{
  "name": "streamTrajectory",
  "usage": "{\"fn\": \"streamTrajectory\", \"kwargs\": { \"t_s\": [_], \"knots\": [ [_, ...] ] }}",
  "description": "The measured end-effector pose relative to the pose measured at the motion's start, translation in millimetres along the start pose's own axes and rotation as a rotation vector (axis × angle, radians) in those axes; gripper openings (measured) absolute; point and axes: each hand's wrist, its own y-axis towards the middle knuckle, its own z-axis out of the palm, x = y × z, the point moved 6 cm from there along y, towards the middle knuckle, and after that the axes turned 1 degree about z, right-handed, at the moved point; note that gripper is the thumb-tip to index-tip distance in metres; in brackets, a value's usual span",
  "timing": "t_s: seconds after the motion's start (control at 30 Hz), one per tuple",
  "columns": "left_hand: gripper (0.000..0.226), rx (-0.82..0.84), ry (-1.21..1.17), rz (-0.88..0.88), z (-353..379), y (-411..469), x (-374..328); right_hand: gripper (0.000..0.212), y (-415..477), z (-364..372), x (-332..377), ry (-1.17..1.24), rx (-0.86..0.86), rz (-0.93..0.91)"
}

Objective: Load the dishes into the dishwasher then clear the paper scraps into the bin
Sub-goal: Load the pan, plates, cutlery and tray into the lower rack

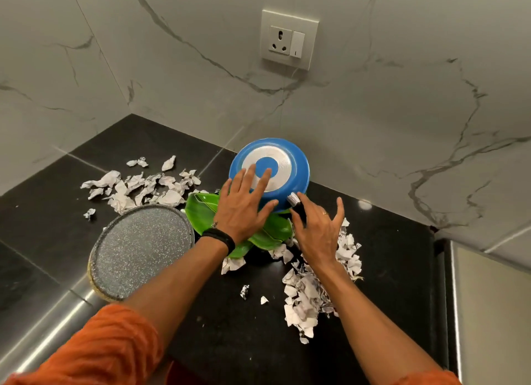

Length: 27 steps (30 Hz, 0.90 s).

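A round blue pan (pixel 297 157) with a silvery ringed base sits upside down and tilted on the black stone tabletop (pixel 230 327), close to the corner where the white marble-veined walls (pixel 373 103) meet. It rests on green leaf-shaped plates (pixel 201 209), which stick out beneath it toward the near left.

The left hand (pixel 244 209) lies flat on the pan's upturned base, fingers straight and spread, and it wears a black wristband (pixel 219 238). The right hand (pixel 319 229) is spread wide over the pan's black handle (pixel 297 212), which has a silver collar. Its fingers are splayed and not curled round the handle, and one of them bears a ring (pixel 325 213).

To the left of the plates, a round grey speckled pan (pixel 140 249) lies bottom-up at the tabletop's front edge.

Crumpled white paper scraps (pixel 138 186) are scattered behind that grey pan and to the left of the blue one. A second heap of torn paper (pixel 304 298) lies under and in front of the right forearm, with a few stray bits between the arms.

A white wall socket with a switch (pixel 288 40) is set in the wall above the blue pan. An orange sleeve (pixel 100 347) covers the left upper arm.
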Motion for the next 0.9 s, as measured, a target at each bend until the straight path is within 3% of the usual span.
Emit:
{"fn": "streamTrajectory", "kwargs": {
  "t_s": [0.37, 0.73, 0.9],
  "knots": [
    [0.086, 0.037, -0.095, 0.276, -50.2, 16.9, -52.1, 0.048, -97.0, -98.2, 16.9, -0.015, -0.075, -0.018],
    [0.073, 0.020, -0.343, 0.681, -57.9, -78.2, -184.7, 0.052, -284.3, -183.3, 19.2, -0.158, -0.130, 0.199],
    [0.063, 0.036, -0.537, 0.861, -62.8, -144.1, -260.5, 0.041, -366.8, -231.0, 18.2, -0.156, -0.117, 0.380]
  ]
}}
